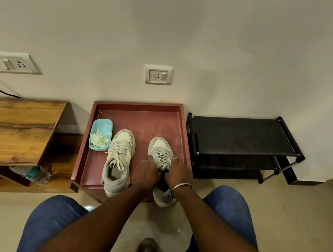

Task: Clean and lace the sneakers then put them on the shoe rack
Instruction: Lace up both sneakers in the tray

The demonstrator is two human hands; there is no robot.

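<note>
Two pale grey-and-cream sneakers stand toe-to-wall on a dark red tray (142,109). The left sneaker (118,162) is laced, its lace ends lying loose over the tongue. On the right sneaker (161,148) both hands meet at the collar: my left hand (147,172) grips its left side and my right hand (180,170), with a ring and a metal bangle, grips its right side near the top of the white laces. The heel pokes out below my wrists, over the tray's front edge. A black shoe rack (243,137) stands to the right of the tray, its shelves bare.
A light blue tub (103,126) with a pale cloth and a stick sits in the tray's left part. A wooden bench (10,124) with a plastic bottle (33,174) under it stands to the left. Wall sockets are behind. My knees in blue jeans frame the beige floor.
</note>
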